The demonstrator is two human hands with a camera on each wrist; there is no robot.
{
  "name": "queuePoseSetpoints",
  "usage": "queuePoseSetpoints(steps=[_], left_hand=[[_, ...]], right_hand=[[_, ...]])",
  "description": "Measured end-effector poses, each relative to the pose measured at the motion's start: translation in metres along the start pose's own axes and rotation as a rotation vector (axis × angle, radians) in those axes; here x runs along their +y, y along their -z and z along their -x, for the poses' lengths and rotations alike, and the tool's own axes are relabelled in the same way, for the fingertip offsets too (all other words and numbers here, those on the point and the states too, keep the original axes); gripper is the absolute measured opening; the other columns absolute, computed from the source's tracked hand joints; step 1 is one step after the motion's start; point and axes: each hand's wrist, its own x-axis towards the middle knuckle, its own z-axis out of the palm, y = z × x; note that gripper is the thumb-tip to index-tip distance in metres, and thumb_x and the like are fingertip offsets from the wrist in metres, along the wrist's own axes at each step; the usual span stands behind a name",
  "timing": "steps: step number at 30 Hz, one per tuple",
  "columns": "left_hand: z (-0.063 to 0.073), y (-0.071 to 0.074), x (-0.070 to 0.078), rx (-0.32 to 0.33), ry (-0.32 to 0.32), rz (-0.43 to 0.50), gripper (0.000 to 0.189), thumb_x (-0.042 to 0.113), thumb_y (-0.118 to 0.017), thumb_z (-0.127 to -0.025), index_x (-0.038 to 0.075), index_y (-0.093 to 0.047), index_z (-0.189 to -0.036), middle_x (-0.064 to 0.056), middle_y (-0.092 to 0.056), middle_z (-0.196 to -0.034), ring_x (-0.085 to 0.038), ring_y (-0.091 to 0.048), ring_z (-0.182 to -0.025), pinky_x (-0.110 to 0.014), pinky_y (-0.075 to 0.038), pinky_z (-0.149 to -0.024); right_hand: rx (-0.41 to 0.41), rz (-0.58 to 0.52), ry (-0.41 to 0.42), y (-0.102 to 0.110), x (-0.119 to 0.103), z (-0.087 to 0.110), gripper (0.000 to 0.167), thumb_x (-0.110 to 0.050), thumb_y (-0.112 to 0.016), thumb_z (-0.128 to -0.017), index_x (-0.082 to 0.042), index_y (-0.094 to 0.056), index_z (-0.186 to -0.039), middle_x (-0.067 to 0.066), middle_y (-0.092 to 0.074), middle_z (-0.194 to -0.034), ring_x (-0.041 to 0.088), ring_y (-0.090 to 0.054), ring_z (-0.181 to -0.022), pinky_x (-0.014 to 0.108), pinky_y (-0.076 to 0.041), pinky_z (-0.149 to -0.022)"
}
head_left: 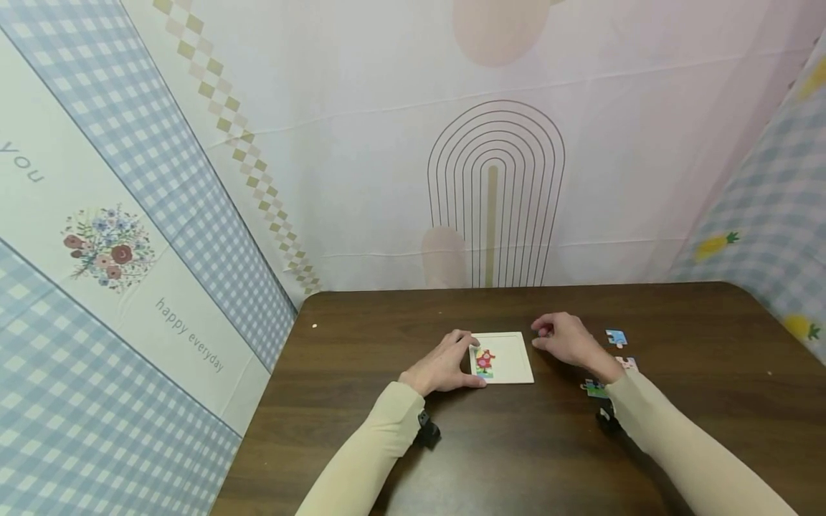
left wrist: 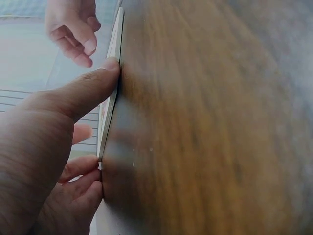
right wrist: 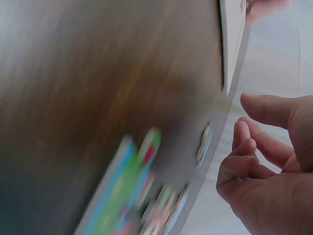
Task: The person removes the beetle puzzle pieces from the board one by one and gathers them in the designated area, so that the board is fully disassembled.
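A white puzzle tray (head_left: 510, 358) lies on the table, with one puzzle piece (head_left: 485, 362) showing a red figure along its left side. My left hand (head_left: 445, 364) grips the tray at its left end, the thumb on the near edge and the fingers toward the far edge. To the right of the tray, my right hand (head_left: 563, 339) hovers over the table with fingers bent. In the right wrist view a gap shows between thumb and forefinger, with no piece visible there.
Loose puzzle pieces lie right of the tray: a blue one (head_left: 616, 337), a pinkish one (head_left: 626, 363) partly behind the right wrist, and green ones (head_left: 595, 388). The brown table (head_left: 490, 451) ends at a cloth-hung wall (head_left: 361, 215).
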Motion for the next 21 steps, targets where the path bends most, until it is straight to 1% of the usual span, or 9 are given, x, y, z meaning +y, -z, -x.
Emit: queuePoseSetpoints(steps=[3, 6, 9, 11, 15, 19, 21], left_hand=[[0.000, 0.000, 0.000, -0.005, 0.008, -0.003, 0.075, 0.048, -0.086, -0.094, 0.015, -0.053, -0.152, -0.009, -0.048, -0.163, -0.023, -0.048, -0.152, -0.040, -0.047, -0.124], [-0.001, -0.001, -0.002, 0.000, 0.004, 0.018, 0.076, 0.048, -0.086, -0.093, 0.013, -0.054, -0.152, -0.010, -0.049, -0.162, -0.025, -0.048, -0.152, -0.042, -0.047, -0.124], [-0.007, -0.008, -0.010, 0.007, 0.006, 0.059, 0.078, 0.048, -0.088, -0.091, 0.012, -0.054, -0.152, -0.011, -0.048, -0.163, -0.026, -0.047, -0.153, -0.044, -0.046, -0.126], [-0.012, -0.015, -0.018, 0.015, 0.004, 0.069, 0.081, 0.049, -0.089, -0.090, 0.011, -0.054, -0.152, -0.011, -0.047, -0.165, -0.026, -0.046, -0.155, -0.045, -0.045, -0.127], [-0.022, -0.029, -0.031, 0.033, -0.006, 0.039, 0.087, 0.054, -0.089, -0.088, 0.009, -0.054, -0.154, -0.009, -0.046, -0.167, -0.026, -0.045, -0.156, -0.043, -0.044, -0.127], [-0.028, -0.034, -0.036, 0.040, -0.013, 0.001, 0.091, 0.058, -0.088, -0.088, 0.009, -0.054, -0.156, -0.006, -0.046, -0.167, -0.024, -0.045, -0.156, -0.042, -0.045, -0.126], [-0.029, -0.035, -0.037, 0.038, -0.014, -0.005, 0.087, 0.057, -0.085, -0.091, 0.009, -0.053, -0.157, -0.006, -0.045, -0.168, -0.023, -0.045, -0.156, -0.042, -0.045, -0.126]], right_hand=[[-0.009, -0.001, 0.044, -0.010, -0.014, 0.001, 0.022, -0.005, -0.075, -0.098, 0.007, -0.075, -0.117, 0.012, -0.068, -0.095, 0.020, -0.056, -0.083, 0.033, -0.047, -0.075], [-0.028, -0.002, 0.084, -0.020, -0.027, 0.000, 0.020, -0.003, -0.076, -0.097, 0.006, -0.076, -0.115, 0.011, -0.070, -0.093, 0.018, -0.056, -0.081, 0.031, -0.047, -0.073], [-0.056, 0.001, 0.107, -0.031, -0.038, -0.003, 0.020, -0.002, -0.078, -0.096, 0.006, -0.078, -0.114, 0.011, -0.073, -0.094, 0.016, -0.058, -0.081, 0.029, -0.049, -0.073], [-0.072, -0.002, 0.113, -0.038, -0.044, -0.005, 0.021, -0.002, -0.079, -0.094, 0.006, -0.078, -0.114, 0.011, -0.074, -0.094, 0.016, -0.060, -0.082, 0.029, -0.051, -0.074], [-0.084, -0.002, 0.127, -0.048, -0.049, -0.007, 0.024, -0.004, -0.083, -0.091, 0.006, -0.078, -0.112, 0.010, -0.074, -0.093, 0.015, -0.061, -0.082, 0.030, -0.052, -0.074], [-0.085, 0.014, 0.140, -0.055, -0.049, -0.009, 0.023, -0.005, -0.085, -0.090, 0.004, -0.078, -0.110, 0.008, -0.073, -0.091, 0.014, -0.061, -0.082, 0.030, -0.052, -0.075], [-0.089, 0.018, 0.144, -0.056, -0.049, -0.010, 0.021, -0.004, -0.086, -0.090, 0.003, -0.079, -0.109, 0.007, -0.073, -0.091, 0.014, -0.060, -0.082, 0.030, -0.052, -0.075]])
